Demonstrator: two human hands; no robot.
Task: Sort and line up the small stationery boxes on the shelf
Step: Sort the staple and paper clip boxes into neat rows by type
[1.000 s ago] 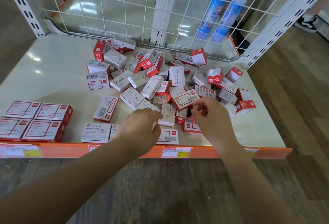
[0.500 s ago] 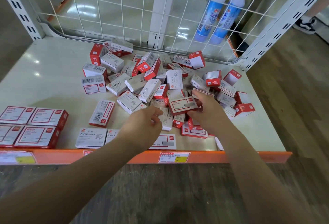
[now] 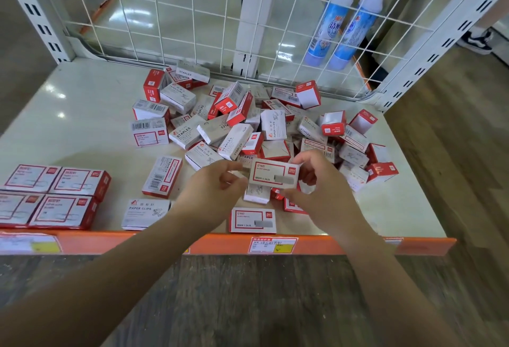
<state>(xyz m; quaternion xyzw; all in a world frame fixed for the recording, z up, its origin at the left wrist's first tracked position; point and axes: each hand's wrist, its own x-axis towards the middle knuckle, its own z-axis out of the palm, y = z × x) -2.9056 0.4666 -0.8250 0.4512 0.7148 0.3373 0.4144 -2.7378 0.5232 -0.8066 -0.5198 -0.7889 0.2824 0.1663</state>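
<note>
Hands: right hand and left hand pinch small red-and-white cardboard staple box, frame middle | tip: set it beside matching box lower middle, edges straight.

We see a smooth, glossy cream shelf that throws back the ceiling lights, edged with a shiny orange plastic strip. The small boxes look like matt printed cardboard, red and white. Behind them stands a white-coated metal wire grid, with two glossy plastic bottles beyond. The floor looks like grained wood.
</note>
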